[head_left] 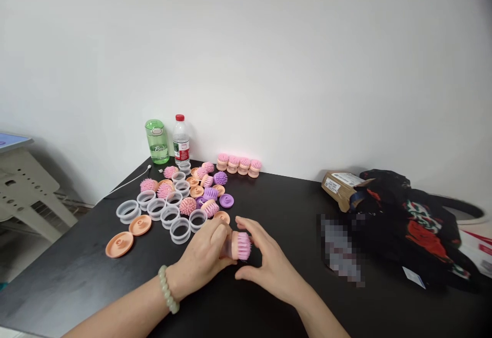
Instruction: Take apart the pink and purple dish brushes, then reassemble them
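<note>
Holding one pink brush [239, 246] sideways, the left hand [205, 248] points its bristles [244, 246] toward the right hand [272, 258], whose fingers are wide.

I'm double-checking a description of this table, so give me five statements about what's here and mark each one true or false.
1. The left hand grips a pink-bristled piece. True.
2. The right hand is closed in a fist. False: its thumb and fingers are spread apart.
3. A beaded bracelet is on the right wrist. False: the bracelet is on the left wrist.
4. Four pink-topped pieces stand in a row near the wall. True.
5. The bottle has a green cap. False: its cap is red.
</note>
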Tool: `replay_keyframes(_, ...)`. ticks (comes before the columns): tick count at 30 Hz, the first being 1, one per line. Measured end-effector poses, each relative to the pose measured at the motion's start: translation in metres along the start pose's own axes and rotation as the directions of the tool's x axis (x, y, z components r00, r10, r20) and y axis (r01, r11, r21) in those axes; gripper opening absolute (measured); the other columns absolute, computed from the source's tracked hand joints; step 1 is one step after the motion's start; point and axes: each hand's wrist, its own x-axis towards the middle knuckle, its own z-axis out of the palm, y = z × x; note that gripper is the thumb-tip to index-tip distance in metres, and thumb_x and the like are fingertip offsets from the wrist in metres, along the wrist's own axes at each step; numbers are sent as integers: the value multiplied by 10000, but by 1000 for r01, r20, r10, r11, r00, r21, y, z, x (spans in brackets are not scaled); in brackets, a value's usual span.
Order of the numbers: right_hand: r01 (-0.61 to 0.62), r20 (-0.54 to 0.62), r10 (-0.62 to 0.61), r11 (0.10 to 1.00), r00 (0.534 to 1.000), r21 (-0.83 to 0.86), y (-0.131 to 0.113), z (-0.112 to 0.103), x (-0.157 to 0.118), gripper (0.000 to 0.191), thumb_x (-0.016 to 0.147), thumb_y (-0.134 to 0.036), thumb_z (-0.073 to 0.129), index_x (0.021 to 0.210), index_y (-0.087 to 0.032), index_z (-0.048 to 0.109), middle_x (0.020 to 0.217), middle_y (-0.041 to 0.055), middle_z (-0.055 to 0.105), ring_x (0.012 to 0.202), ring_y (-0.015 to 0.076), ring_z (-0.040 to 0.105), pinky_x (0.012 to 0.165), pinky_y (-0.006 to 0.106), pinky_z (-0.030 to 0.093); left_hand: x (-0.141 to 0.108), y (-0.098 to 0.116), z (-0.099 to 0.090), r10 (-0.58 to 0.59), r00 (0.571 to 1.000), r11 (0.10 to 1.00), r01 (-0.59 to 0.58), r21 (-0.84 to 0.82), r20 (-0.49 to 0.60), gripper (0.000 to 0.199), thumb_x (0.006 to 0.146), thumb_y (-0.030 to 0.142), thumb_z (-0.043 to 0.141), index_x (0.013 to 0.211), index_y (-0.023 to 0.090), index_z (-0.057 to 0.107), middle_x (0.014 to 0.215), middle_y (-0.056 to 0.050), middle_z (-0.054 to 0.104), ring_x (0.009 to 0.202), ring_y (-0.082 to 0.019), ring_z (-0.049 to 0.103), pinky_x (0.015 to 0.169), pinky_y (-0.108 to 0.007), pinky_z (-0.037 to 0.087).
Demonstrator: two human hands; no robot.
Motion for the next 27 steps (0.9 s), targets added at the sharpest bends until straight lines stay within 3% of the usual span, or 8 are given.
replay_keyframes(2,-80,3,80,997,997,6,1,1,1,833,666,-210,842,1396,-310,453,1354,55,568,1249,282,546,1031,445,462,0,0,2,9,1000,1000,-9,0,6,260,838,201,692,963,211,464,916,-35,578,814,-204,560,700,-324,501)
replay_keyframes(6,-119,17,119,993,993,-23,-4,2,3,361,753,-179,759,1087,-254,646,1040,6,693,967,228,657,896,372,516,-1,1,5,47,999,999,-47,-19,22,203,888,195,631,919,214,432,885,-33,557,785,-195,534,688,-317,489)
replay_keyframes(10,-72,-13,72,997,997,12,-4,4,0,711,689,-135,805,1315,-315,522,1311,22,601,1197,253,572,1039,409,449,-5,-5,7,-4,999,1000,4,-14,38,291,832,126,676,968,210,433,962,-50,558,864,-217,545,728,-333,495)
replay_keyframes(13,-146,-14,147,988,989,47,2,8,-2,823,695,-245,835,1407,-299,425,1351,66,564,1077,250,629,937,404,525,-5,-10,5,-25,999,1000,25,1,41,324,826,147,709,986,209,434,989,-51,559,869,-213,533,735,-337,488)
replay_keyframes(17,-136,-39,136,991,990,-2,7,12,-1,389,888,-313,648,1256,-246,543,1193,76,649,986,236,655,881,389,536,-2,-11,3,41,999,999,-41,-24,16,205,908,161,617,972,200,427,960,-54,545,862,-201,512,740,-335,474)
replay_keyframes(20,-52,-52,51,999,997,-9,7,12,1,270,913,-258,601,1181,-261,571,1137,54,659,1043,232,639,912,373,520,0,-9,2,43,999,998,-42,-46,20,163,927,147,583,957,196,430,963,-57,541,863,-196,504,740,-326,466)
replay_keyframes(23,12,-39,-10,999,999,53,9,12,1,407,870,-179,622,1253,-292,544,1333,63,560,1232,249,551,1018,395,473,-1,-8,0,8,999,997,-6,-72,32,185,911,150,609,962,198,438,947,-46,540,848,-192,501,733,-317,464)
replay_keyframes(27,-122,-17,129,968,992,219,15,15,1,749,744,-187,761,1400,-319,426,1423,77,502,1294,292,513,1025,430,478,-3,-8,1,-12,999,996,15,-88,34,220,885,140,636,949,200,434,944,-43,535,830,-193,495,707,-305,450)
